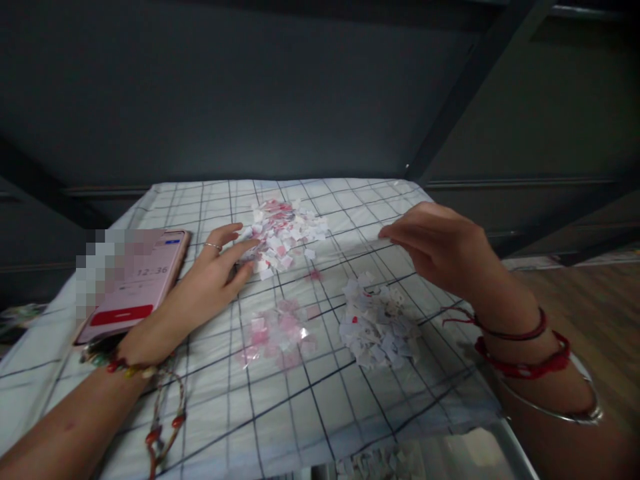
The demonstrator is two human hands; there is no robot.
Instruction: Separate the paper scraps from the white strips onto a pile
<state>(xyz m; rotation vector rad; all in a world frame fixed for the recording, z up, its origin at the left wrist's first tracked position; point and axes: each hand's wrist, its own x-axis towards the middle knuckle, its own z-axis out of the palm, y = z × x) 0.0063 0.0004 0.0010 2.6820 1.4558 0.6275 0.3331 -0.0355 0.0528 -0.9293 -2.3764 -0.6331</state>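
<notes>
Nearest the lens is a pale open tray (445, 457), cut off by the bottom edge, with more bits in it. Left hand (215, 273) has its fingers loosely spread at the left side of the far pile of white and pink scraps (295, 233) on the checked cloth (300, 427); right hand (430, 247) hangs above the right side with fingers bunched, can't tell if it's pinching anything. I'd guess the scraps are super light, thin and bendy, easy to scatter, so take one by a corner or edge. Glossy pink film bits (283, 333) nearby look slippery. Scraps are roughly square and point every which way, so no shared long axis; the heap itself runs slightly wider left to right.
</notes>
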